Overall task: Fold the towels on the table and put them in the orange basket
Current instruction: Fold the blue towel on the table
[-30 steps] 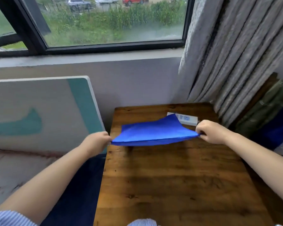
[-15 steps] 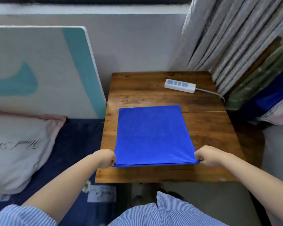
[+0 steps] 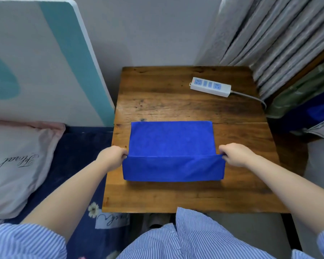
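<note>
Half a second ago the blue towel (image 3: 171, 139) lay flat on the table (image 3: 176, 101) and you pinched its two near corners down at the near edge. Now you have lifted those corners and are carrying them away from you: the near part of the cloth stands up as a flap and hangs from your hands, while the far part lies flat on the wood. Your left hand (image 3: 111, 155) grips the left corner with curled fingers, and your right hand (image 3: 235, 154) grips the right corner the same way. The raised edge runs level between them, so the fold looks square so far.

This reads as a second fold just begun, halving the towel front to back. To finish it, you likely need to lay the held edge onto the far edge and keep both corners aligned.

The power strip (image 3: 209, 86) sits near the far right corner, well apart from the towel. The orange basket is not in view, so placing cannot be judged yet; only this one towel shows on the table.
</note>
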Available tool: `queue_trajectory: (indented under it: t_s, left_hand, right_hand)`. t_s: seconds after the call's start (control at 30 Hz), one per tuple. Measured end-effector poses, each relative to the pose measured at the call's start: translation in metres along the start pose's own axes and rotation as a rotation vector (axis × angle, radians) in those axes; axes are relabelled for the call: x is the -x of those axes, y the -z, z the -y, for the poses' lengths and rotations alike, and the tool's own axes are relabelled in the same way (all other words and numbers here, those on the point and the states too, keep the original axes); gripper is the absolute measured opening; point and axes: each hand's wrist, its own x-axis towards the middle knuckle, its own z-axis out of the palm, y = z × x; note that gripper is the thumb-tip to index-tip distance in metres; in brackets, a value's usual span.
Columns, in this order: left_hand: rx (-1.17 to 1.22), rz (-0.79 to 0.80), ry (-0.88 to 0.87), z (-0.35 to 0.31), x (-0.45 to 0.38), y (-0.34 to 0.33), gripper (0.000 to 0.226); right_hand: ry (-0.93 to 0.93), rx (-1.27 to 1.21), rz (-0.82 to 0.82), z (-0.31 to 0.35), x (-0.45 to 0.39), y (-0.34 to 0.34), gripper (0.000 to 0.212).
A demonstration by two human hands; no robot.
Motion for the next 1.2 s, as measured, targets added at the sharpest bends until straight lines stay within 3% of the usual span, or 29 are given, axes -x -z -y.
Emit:
queue_trajectory:
  t_s: [0.1,0.27,0.47,0.9,1.0,1.2]
  left_hand:
    - [0.029,-0.118,0.050,0.000,-0.029,0.017,0.027]
    - [0.201,-0.264,0.171,-0.005,-0.081,0.037,0.026]
    - [0.362,-0.252,0.320,-0.009,-0.116,0.036,0.026]
    - [0.331,-0.235,0.407,-0.012,-0.158,0.009,0.028]
    - [0.316,-0.249,0.432,-0.015,-0.165,0.006,0.027]
    - [0.289,-0.279,0.432,-0.015,-0.171,0.003,0.027]
  right_hand:
    - [-0.061,-0.132,-0.119,-0.008,-0.027,0.015,0.011]
    - [-0.183,-0.492,-0.252,-0.025,-0.080,0.024,0.010]
    - [-0.187,-0.736,-0.307,-0.028,-0.120,0.022,0.008]
    - [-0.368,-0.717,-0.330,-0.020,-0.169,-0.002,0.004]
    - [-0.385,-0.655,-0.360,-0.017,-0.175,-0.002,0.016]
    - [-0.432,-0.626,-0.415,-0.012,-0.179,-0.007,0.019]
